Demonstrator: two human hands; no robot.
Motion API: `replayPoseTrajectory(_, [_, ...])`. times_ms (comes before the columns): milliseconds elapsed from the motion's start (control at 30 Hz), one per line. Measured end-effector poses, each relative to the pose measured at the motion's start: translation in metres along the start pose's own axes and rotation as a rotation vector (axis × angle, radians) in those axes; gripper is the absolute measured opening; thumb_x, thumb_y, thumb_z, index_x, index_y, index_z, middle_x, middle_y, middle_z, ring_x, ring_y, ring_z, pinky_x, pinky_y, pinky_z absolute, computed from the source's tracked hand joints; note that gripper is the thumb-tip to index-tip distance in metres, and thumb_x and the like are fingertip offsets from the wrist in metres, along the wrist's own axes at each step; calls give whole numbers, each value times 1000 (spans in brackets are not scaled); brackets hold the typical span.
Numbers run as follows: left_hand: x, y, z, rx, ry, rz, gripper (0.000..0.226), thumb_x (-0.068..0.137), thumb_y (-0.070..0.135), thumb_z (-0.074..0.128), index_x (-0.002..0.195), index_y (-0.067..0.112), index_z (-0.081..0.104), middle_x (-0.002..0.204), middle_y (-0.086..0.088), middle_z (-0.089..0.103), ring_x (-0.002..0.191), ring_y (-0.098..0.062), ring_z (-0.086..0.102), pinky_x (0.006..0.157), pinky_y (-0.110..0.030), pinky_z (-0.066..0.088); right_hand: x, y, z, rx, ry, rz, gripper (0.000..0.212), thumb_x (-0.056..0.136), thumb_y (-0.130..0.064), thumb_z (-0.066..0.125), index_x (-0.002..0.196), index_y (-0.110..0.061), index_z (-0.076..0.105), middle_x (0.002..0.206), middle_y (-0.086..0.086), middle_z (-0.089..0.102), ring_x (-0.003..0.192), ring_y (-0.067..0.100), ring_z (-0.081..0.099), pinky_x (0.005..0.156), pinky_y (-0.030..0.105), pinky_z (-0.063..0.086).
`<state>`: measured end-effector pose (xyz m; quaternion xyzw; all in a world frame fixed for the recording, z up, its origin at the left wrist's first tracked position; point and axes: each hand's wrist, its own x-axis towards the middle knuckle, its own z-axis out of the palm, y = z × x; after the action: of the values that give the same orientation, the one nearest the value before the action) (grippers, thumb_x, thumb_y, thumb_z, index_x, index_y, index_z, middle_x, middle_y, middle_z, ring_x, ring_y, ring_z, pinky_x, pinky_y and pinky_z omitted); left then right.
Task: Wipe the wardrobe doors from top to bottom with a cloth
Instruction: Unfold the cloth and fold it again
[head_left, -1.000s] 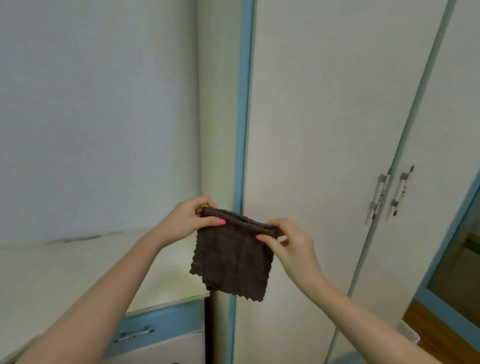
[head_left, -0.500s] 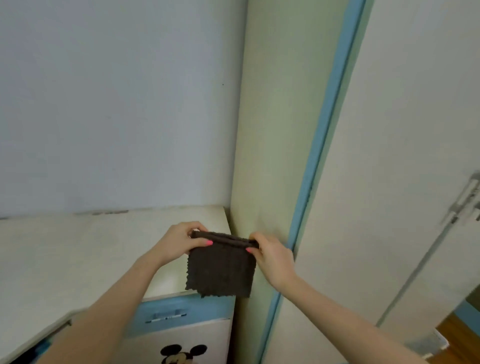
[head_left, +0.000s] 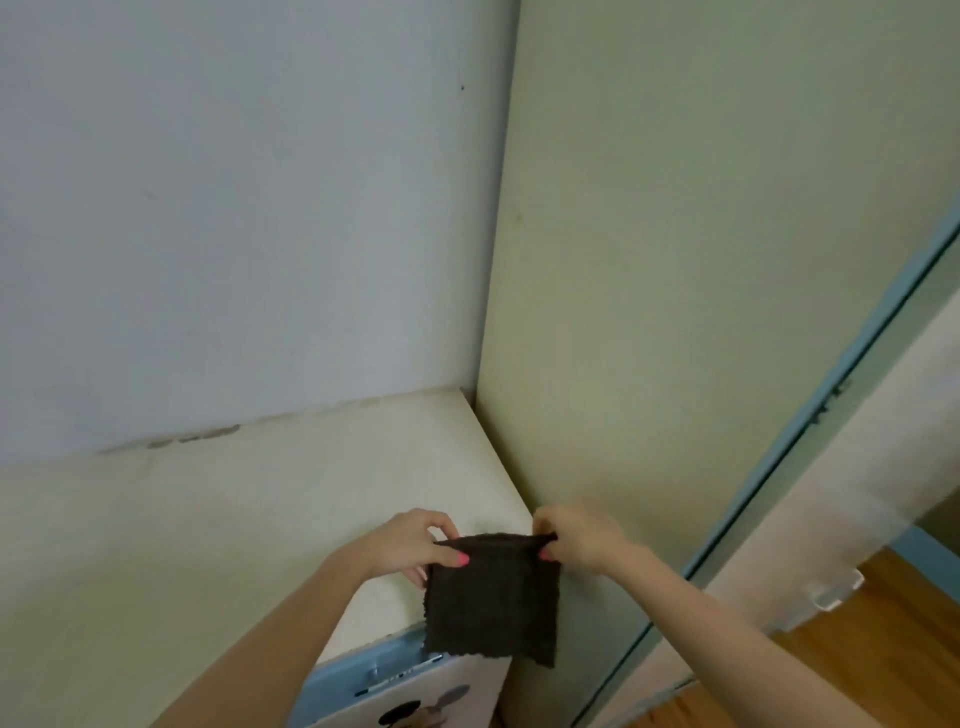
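Observation:
A dark brown cloth (head_left: 493, 597) hangs folded in front of me, low in the view. My left hand (head_left: 410, 545) pinches its top left corner and my right hand (head_left: 582, 540) pinches its top right corner. The cloth is held just left of the wardrobe's pale green side panel (head_left: 701, 312). The wardrobe's cream front door (head_left: 878, 467), edged by a blue strip (head_left: 826, 415), runs off the right edge at a steep angle. The door handles are out of view.
A low cream cabinet top (head_left: 208, 545) sits to the left against a pale blue-grey wall (head_left: 234, 208). Its blue drawer front (head_left: 363, 675) has a cartoon mouse picture below. A wooden floor (head_left: 883, 649) shows at the lower right.
The view has swung left and closer to the wardrobe's side panel, so the doors and handles slid off to the right. Both hands keep the same hold on the cloth.

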<state>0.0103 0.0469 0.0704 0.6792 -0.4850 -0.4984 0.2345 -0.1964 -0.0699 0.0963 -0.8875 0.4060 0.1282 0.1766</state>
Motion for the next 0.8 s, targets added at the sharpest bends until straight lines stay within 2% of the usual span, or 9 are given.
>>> replayPoseTrajectory(67, [15,-4,-4,3,20,-18,25,83,34,65,103,21,60,105,-9,67,89,-20,66,71,-25,56,14,0,-1,26,15,55,14,90,-20,57,104,-18,59,90,-3,55,88,16,55,74,30,43])
replayPoseTrajectory(233, [56,-23,-1,83,288,-95,26,85,36,61,106,21,63,101,-4,66,86,-18,61,76,-30,48,69,-6,22,320,111,251,14,92,-3,47,100,-10,56,94,14,62,80,30,67,68,42,58])
replayPoseTrajectory(367, [77,-37,-2,55,424,-150,22,87,34,58,105,21,64,108,-1,67,100,-20,61,85,-30,46,101,-19,45,420,305,283,19,94,-3,45,111,-8,53,106,15,59,96,30,59,85,42,51])
replayPoseTrajectory(500, [85,-45,-9,162,571,-158,27,92,29,52,117,18,58,113,-6,66,103,-22,60,86,-33,48,98,-21,55,510,296,127,48,97,-8,46,143,-14,34,145,8,38,130,24,42,107,32,33])
replayPoseTrajectory(600, [81,-48,-2,545,705,-62,49,95,34,46,141,20,35,143,-8,43,129,-24,41,103,-37,38,89,-14,68,240,160,-52,52,100,-23,44,148,-22,25,158,1,13,144,23,16,117,40,19])
replayPoseTrajectory(667, [83,-47,11,685,576,75,55,96,40,40,146,25,25,153,-5,27,139,-22,28,113,-38,27,83,-8,81,-7,102,-108,53,101,-41,29,150,-23,19,159,1,5,146,24,2,117,50,10])
replayPoseTrajectory(700, [85,-48,21,731,467,120,55,96,43,36,147,25,22,155,-4,22,142,-21,24,116,-38,22,81,-6,86,-95,61,-114,64,96,-56,12,150,-23,15,159,3,2,146,25,-2,116,53,6])
replayPoseTrajectory(767, [82,-53,39,789,338,139,61,95,55,18,147,24,24,155,-6,23,142,-24,24,117,-42,21,82,-3,99,-158,-5,-127,108,64,-77,-29,151,-23,5,159,5,-3,146,25,-5,114,57,3])
replayPoseTrajectory(800, [82,-59,44,825,295,113,68,92,60,7,144,22,32,150,-7,33,138,-26,35,112,-45,29,85,0,104,-168,-20,-116,121,50,-77,-40,151,-24,0,159,5,-6,146,24,-6,113,59,2])
